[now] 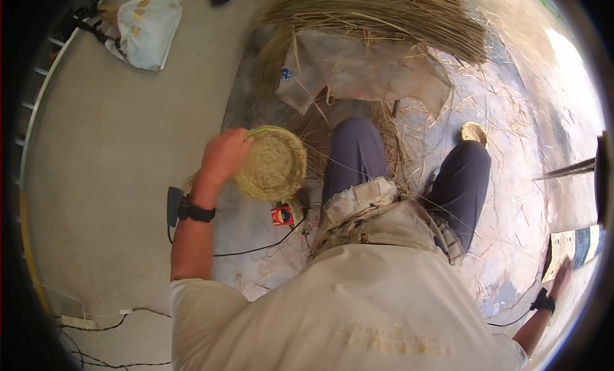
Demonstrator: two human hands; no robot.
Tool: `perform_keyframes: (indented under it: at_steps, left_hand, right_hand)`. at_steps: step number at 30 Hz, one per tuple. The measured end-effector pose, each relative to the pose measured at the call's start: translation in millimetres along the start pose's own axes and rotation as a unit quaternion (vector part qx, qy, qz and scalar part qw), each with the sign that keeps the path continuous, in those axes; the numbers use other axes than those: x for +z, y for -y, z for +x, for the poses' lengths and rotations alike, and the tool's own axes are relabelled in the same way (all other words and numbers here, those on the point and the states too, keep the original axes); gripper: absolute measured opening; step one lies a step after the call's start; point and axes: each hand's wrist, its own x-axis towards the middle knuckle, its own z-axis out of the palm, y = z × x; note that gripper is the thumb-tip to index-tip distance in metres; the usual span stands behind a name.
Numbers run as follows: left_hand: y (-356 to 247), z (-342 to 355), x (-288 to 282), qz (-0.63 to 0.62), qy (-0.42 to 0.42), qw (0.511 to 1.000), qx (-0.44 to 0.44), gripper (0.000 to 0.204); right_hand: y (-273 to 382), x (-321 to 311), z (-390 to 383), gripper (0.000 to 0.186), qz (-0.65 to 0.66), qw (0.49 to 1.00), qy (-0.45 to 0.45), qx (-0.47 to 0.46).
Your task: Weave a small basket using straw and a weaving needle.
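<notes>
My left hand (225, 155) is closed on the rim of a round, shallow woven straw basket (272, 163), held up to the left of my knees with its hollow side showing. Far out at the right edge, my right hand (561, 279) reaches onto a flat pale-yellow and blue panel (564, 251); its fingers look stretched out, with nothing seen in them. A second small straw basket (474, 133) sits beyond my right knee. Below the held basket lies a small red packet (281, 215).
A large bundle of straw (384, 13) lies ahead, with a translucent plastic sheet (364, 67) in front of it. Loose stalks litter the grey ground mat (511, 198). A white bag (150, 29) stands far left. A black cable (256, 249) crosses the floor near my left arm.
</notes>
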Motion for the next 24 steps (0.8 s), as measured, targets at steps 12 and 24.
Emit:
perform_keyframes:
  at_steps: [12,24]
  left_hand:
    - [-210.4,46.3,15.3,-0.173,0.103,0.963,0.178,0.020]
    - [-227.0,68.0,46.2,-0.207,0.142,0.951,0.181,0.028]
  right_hand:
    - [617.9,-271.1,34.1,0.018,0.572,0.702,0.191,-0.380]
    - [751.9,-262.2,46.3,0.026,0.441,0.733,0.396,-0.335]
